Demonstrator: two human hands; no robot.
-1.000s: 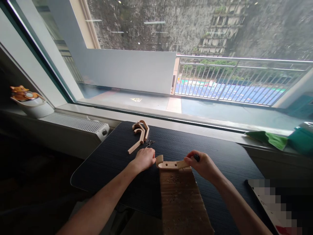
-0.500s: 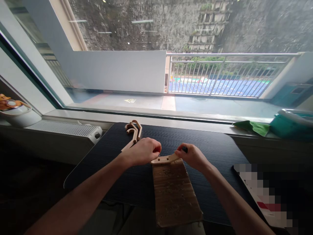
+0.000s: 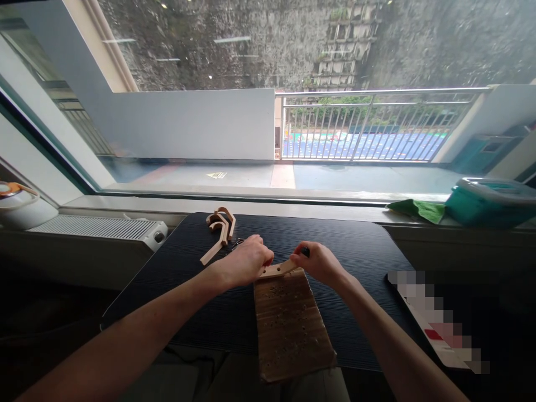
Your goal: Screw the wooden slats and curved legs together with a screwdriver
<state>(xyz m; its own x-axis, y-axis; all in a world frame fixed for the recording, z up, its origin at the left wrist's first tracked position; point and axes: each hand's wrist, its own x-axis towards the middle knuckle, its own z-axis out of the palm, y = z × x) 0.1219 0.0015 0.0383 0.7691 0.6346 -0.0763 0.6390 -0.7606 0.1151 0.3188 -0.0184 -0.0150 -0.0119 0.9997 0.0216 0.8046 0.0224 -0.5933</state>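
A curved pale wooden piece (image 3: 277,270) lies across the far end of a brown pitted board (image 3: 288,324) on the black table (image 3: 368,251). My left hand (image 3: 247,261) is closed in a pinch over the left end of that piece. My right hand (image 3: 316,262) is closed at its right end, with a small dark object (image 3: 305,252) showing between the fingers. Beyond my left hand lie a pile of curved wooden pieces (image 3: 218,231) and some small dark metal bits (image 3: 237,242).
A white radiator (image 3: 100,228) and a white pot (image 3: 19,209) stand at the left under the window. On the sill at the right are a green cloth (image 3: 416,209) and a teal box (image 3: 488,202). A blurred flat item (image 3: 435,318) lies on the table's right side.
My left hand moved right from the small metal bits onto the left end of the wooden piece. The view shifted, so the table contents sit lower left than before.
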